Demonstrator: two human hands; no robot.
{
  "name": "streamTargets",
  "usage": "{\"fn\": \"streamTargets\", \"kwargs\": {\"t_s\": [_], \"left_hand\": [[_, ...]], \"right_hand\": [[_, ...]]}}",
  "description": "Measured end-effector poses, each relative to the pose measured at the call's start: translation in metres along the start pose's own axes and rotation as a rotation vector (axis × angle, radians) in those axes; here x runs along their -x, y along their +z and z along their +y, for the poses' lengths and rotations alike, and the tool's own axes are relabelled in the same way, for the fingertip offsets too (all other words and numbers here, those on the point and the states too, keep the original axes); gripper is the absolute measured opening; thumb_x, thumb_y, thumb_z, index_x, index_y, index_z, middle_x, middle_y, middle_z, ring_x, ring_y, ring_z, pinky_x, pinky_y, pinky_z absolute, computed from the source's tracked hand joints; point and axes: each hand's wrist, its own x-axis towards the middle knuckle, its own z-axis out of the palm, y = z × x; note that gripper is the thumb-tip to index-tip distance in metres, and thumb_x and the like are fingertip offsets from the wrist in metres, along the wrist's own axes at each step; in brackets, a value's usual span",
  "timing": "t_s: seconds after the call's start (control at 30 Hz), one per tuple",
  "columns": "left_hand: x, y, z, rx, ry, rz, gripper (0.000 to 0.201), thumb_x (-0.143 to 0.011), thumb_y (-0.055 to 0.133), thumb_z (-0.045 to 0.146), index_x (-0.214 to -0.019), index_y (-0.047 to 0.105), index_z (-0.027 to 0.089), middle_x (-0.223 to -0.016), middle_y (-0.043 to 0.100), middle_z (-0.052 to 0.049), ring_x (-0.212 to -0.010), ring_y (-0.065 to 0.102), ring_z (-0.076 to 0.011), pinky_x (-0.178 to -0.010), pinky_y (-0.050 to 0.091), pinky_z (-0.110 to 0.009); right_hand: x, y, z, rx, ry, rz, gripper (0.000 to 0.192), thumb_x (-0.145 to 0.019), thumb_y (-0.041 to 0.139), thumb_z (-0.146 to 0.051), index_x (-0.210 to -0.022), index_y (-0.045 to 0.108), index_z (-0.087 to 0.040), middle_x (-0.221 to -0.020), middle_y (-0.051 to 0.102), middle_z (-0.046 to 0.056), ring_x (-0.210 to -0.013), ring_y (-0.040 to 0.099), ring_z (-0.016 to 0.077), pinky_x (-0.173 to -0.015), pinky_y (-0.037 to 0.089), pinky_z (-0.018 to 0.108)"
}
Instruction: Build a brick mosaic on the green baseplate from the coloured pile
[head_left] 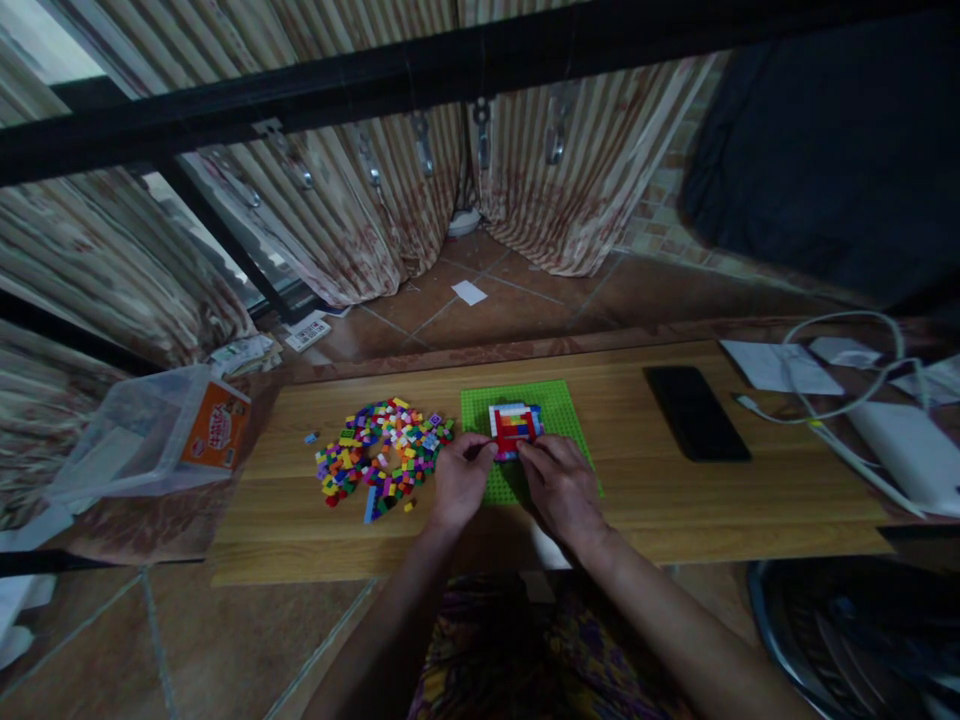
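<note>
A small build of toy bricks [516,428], with red, white and blue walls around a multicoloured inside, sits on a green baseplate [559,400]. My left hand [463,482] grips the build's near left corner, thumb and forefinger closed against it. On the other side, my right hand [561,485] has its fingers closed on the near right edge. Any single brick between the fingertips is too small to make out. To the left of the baseplate lies a ring-shaped pile of loose bricks [405,465] in many colours, with a long light-blue piece [370,505] at its near edge.
A wooden tabletop [277,510] carries everything. A black phone [697,413] lies to the right, beside white cables [847,408], papers [780,367] and a white box-shaped device [911,450]. A clear plastic bin [142,440] stands off the left end. Curtains [360,210] hang behind.
</note>
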Motion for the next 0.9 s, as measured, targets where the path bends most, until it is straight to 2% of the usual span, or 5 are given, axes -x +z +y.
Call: {"fn": "streamTargets", "kwargs": {"t_s": [0.3, 0.43, 0.53, 0.63, 0.9], "left_hand": [[0.007, 0.003, -0.002, -0.085, 0.072, 0.051, 0.016, -0.083, 0.059, 0.029, -0.084, 0.069, 0.016, -0.077, 0.070, -0.003, -0.072, 0.066, -0.0153, -0.070, 0.052, -0.027], [0.026, 0.006, 0.003, -0.328, 0.298, 0.161, 0.029, -0.093, 0.048, 0.031, -0.111, 0.064, 0.015, -0.105, 0.070, -0.011, -0.096, 0.066, -0.0201, -0.088, 0.053, -0.037], [0.041, 0.012, 0.003, -0.609, 0.521, 0.112, 0.041, -0.094, 0.047, 0.031, -0.132, 0.053, 0.015, -0.134, 0.058, -0.015, -0.127, 0.052, -0.0259, -0.108, 0.041, -0.046], [0.051, 0.021, -0.002, -0.850, 0.643, 0.000, 0.057, -0.093, 0.049, 0.032, -0.146, 0.036, 0.014, -0.150, 0.043, -0.015, -0.141, 0.037, -0.0289, -0.114, 0.033, -0.053], [0.054, 0.035, -0.012, -1.084, 0.643, -0.011, 0.069, -0.092, 0.047, 0.033, -0.153, 0.021, 0.012, -0.157, 0.032, -0.015, -0.147, 0.025, -0.0287, -0.117, 0.027, -0.056]], "right_hand": [[0.009, -0.003, 0.000, -0.024, 0.036, -0.055, 0.030, -0.098, 0.046, -0.026, -0.120, 0.066, -0.021, -0.104, 0.065, 0.011, -0.096, 0.058, 0.0228, -0.085, 0.050, 0.038], [0.020, -0.013, 0.004, -0.135, 0.144, -0.022, 0.038, -0.098, 0.044, -0.026, -0.133, 0.056, -0.023, -0.111, 0.065, 0.010, -0.102, 0.060, 0.0235, -0.090, 0.052, 0.041], [0.033, -0.023, 0.014, -0.172, 0.243, 0.015, 0.033, -0.097, 0.044, -0.028, -0.124, 0.062, -0.022, -0.108, 0.067, 0.010, -0.101, 0.061, 0.0229, -0.091, 0.052, 0.041], [0.047, -0.030, 0.027, -0.191, 0.306, 0.023, 0.029, -0.096, 0.044, -0.030, -0.111, 0.068, -0.021, -0.105, 0.068, 0.010, -0.099, 0.063, 0.0228, -0.089, 0.053, 0.041], [0.060, -0.035, 0.039, -0.262, 0.342, 0.005, 0.025, -0.095, 0.046, -0.029, -0.101, 0.070, -0.021, -0.101, 0.069, 0.009, -0.096, 0.066, 0.0218, -0.089, 0.054, 0.039]]}}
